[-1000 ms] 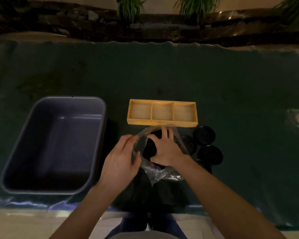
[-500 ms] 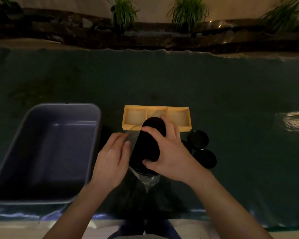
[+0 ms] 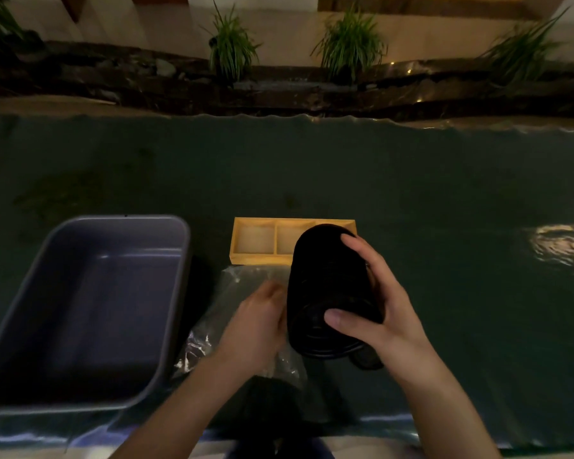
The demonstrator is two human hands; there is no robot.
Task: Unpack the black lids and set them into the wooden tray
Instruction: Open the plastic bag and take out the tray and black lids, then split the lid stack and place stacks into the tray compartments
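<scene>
My right hand [image 3: 383, 313] grips the lid stack [image 3: 328, 289] (long axis toward the wooden tray [image 3: 262, 258], just beyond); left hand [image 3: 256, 329] pinches the bag [image 3: 232, 293].

The stack of black lids [image 3: 328, 293] hides the right part of the wooden tray [image 3: 256, 240]. At 8 o'clock, the picture's left edge cuts off the grey tub [image 3: 80, 309]. Both arms leave at 6 o'clock.

Both forearms bare, no sleeves; dk blue trousers [image 3: 312, 450] below
</scene>
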